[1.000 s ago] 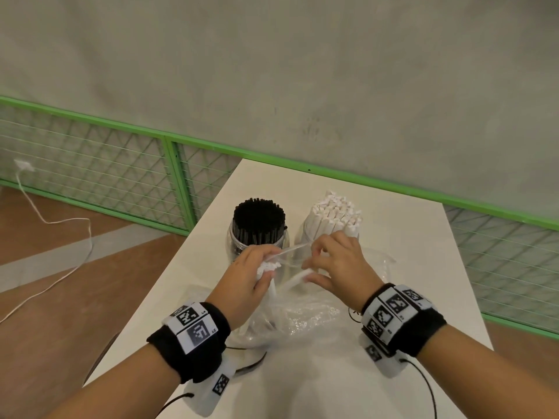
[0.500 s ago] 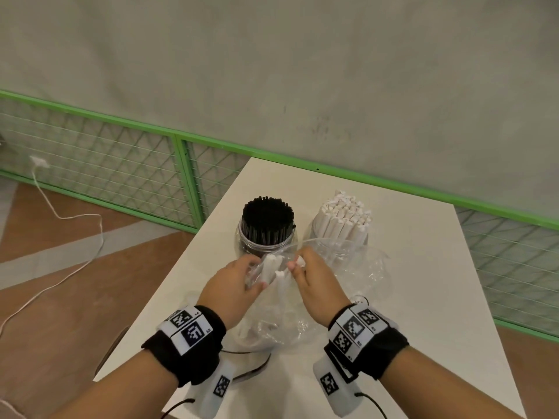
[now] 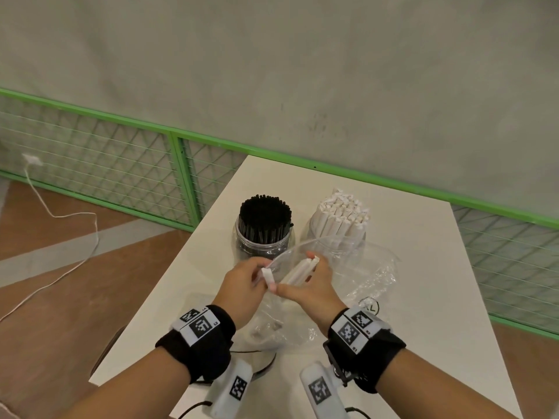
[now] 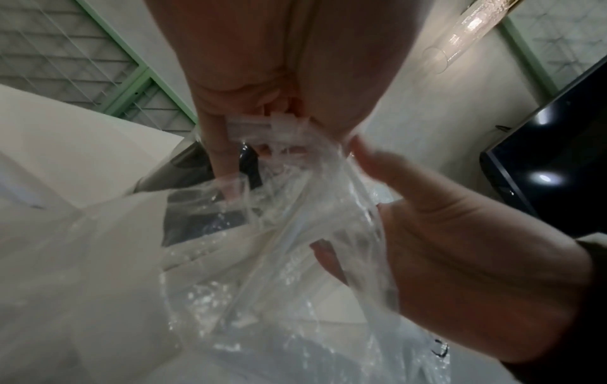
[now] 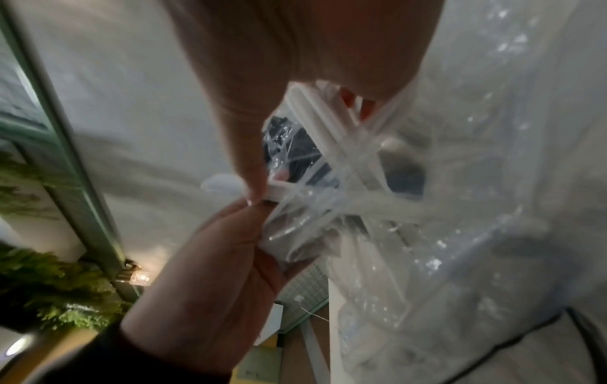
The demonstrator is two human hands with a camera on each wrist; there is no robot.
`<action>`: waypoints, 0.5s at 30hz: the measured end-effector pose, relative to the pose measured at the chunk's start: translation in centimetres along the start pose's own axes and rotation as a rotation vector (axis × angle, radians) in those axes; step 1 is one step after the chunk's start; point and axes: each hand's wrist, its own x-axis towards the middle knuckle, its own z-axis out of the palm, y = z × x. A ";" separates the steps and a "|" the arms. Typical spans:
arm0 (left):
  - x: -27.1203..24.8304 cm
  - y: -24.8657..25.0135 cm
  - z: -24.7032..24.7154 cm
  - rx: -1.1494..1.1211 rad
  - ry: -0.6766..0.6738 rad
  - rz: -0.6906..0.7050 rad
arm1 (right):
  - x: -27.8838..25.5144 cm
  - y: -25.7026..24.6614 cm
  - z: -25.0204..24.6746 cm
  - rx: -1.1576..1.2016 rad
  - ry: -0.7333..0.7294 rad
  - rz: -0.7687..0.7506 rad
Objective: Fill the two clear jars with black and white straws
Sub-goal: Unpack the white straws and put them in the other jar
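Two clear jars stand side by side at mid-table: the left jar (image 3: 262, 246) is packed with black straws (image 3: 263, 216), the right jar (image 3: 338, 246) with white paper-wrapped straws (image 3: 343, 216). In front of them lies a crumpled clear plastic bag (image 3: 363, 276) holding loose white straws. My left hand (image 3: 263, 278) pinches the bag's mouth and a white straw end (image 3: 267, 274). My right hand (image 3: 308, 269) grips a few white straws (image 3: 298, 272) that point up out of the bag. In the right wrist view those straws (image 5: 315, 130) cross inside the plastic.
The white table (image 3: 408, 297) is narrow, with its left edge close to the jars and a wooden floor below. A green mesh fence (image 3: 178, 164) and a grey wall stand behind it. A white cable (image 3: 75, 261) trails across the floor at left.
My right hand has taken hold of a few white straws and tilted them up at the bag's mouth. The left hand keeps its pinch there. Both hands stay just in front of the jars.
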 end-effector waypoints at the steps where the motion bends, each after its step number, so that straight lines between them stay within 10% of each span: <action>1: 0.0 -0.1 0.2 -0.003 -0.014 -0.008 | 0.0 0.2 -0.1 -0.054 0.015 -0.005; 15: -0.1 -0.3 1.8 -0.324 -0.177 -0.010 | 0.2 1.0 -0.4 0.270 0.051 -0.046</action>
